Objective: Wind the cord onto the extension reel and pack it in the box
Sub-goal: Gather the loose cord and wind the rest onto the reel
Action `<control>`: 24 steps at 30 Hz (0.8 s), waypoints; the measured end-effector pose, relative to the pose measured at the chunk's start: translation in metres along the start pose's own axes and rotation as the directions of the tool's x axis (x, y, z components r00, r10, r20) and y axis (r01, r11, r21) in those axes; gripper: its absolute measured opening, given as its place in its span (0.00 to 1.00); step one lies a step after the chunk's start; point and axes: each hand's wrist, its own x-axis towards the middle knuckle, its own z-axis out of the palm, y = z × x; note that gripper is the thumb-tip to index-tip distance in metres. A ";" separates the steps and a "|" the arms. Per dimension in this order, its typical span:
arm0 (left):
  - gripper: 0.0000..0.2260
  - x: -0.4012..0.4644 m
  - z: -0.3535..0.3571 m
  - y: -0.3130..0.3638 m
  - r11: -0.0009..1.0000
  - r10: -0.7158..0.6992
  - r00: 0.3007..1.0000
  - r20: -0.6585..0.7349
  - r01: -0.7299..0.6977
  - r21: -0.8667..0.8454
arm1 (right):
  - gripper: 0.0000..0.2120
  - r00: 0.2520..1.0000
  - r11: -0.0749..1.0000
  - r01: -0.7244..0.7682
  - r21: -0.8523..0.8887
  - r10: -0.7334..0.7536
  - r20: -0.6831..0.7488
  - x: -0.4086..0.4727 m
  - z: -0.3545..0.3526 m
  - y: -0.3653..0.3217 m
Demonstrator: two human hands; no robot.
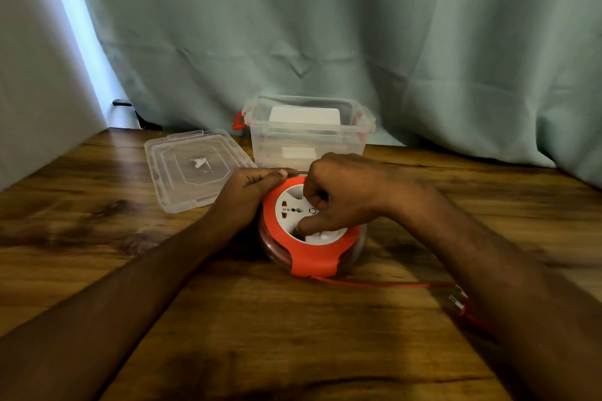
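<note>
Well, behind everything a pale green curtain [358, 26] hangs in folds down to the back edge of a wooden table [97, 238] with dark grain streaks. Toward the back of that table stands a clear plastic box [309, 140], lidless, with red latches at its two ends; something white and flat-topped sits inside it, though through the cloudy walls I cannot tell what it is. Just left of the box its clear lid [192, 169] lies flat on the wood, close to the box without visibly touching it. In front of the box, about mid-table, the extension reel [312, 257] lies flat: a round drum with a see-through rim, an orange-red band across the top and a white socket face in the middle, with dark red windings showing through the rim on its left side. The right hand [345, 195] is curled over the white centre, thumb and fingers bent down onto the hub as if gripping it, though what exactly it pinches is hidden beneath the knuckles. The left hand [250, 195] clasps the far left edge of the reel, fingers wrapped along the orange rim. From the near side of the drum a thin red cord [374, 284] runs loose along the table to the right, ending at a plug [456, 299] partly hidden by the right forearm.
</note>
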 end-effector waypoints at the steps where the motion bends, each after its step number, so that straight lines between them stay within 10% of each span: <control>1: 0.12 -0.001 0.001 0.001 1.000 -0.004 1.000 -0.007 0.004 -0.006 | 0.20 1.000 1.000 0.007 -0.005 -0.007 -0.003 0.003 0.002 -0.002; 11: 0.12 0.003 -0.001 -0.002 1.000 0.007 1.000 -0.012 -0.007 -0.003 | 0.12 0.995 0.998 0.054 0.036 -0.051 -0.080 -0.007 -0.017 0.015; 24: 0.13 0.001 -0.001 -0.005 0.998 0.007 1.000 0.027 -0.005 -0.059 | 0.28 0.997 0.960 0.033 0.277 -0.051 0.057 -0.007 -0.012 0.017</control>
